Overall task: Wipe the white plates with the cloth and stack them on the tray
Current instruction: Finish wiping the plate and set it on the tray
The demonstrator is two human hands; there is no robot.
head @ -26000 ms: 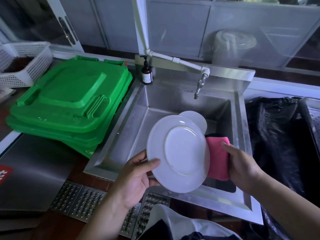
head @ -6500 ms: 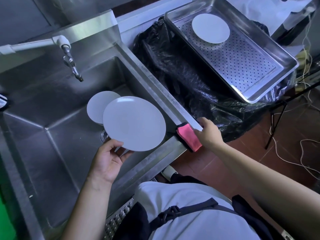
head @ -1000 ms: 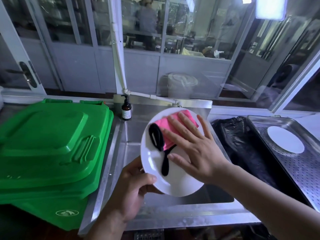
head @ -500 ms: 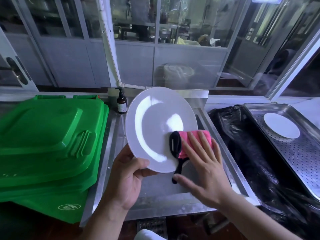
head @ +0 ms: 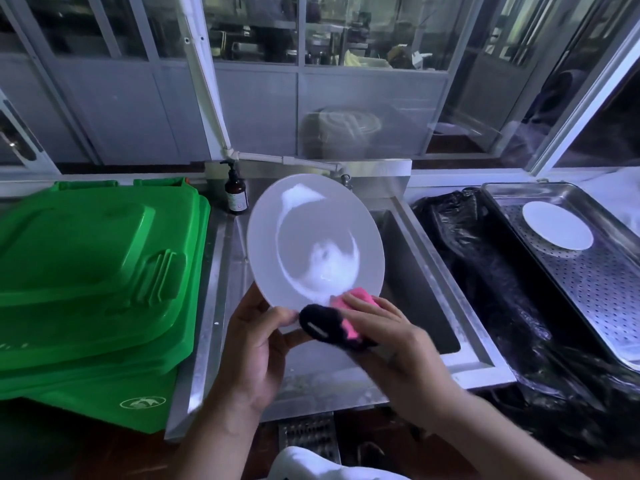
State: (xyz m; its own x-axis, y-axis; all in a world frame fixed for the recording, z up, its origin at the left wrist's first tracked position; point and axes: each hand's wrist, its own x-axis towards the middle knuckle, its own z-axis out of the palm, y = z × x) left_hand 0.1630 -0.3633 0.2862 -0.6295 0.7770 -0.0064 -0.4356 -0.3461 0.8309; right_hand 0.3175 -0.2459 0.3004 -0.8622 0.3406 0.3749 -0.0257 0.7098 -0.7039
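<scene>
The left hand (head: 254,344) holds a white plate (head: 313,240) by its bottom edge, thumb on the front. The plate is tipped up over the sink (head: 408,292). The right hand (head: 391,344) grips a pink and black cloth (head: 334,322) and presses it on the plate's low rim. Another plate (head: 557,230) lies flat in the tray (head: 588,289) on the right. Green lids (head: 90,271) sit on the left.

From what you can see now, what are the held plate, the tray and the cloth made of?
Held plate: probably glazed ceramic or melamine; glossy white with bright reflections.
Tray: looks like stainless steel; shiny grey, perforated floor.
Cloth: soft fabric, pink with black, bunched under the right hand.
</scene>
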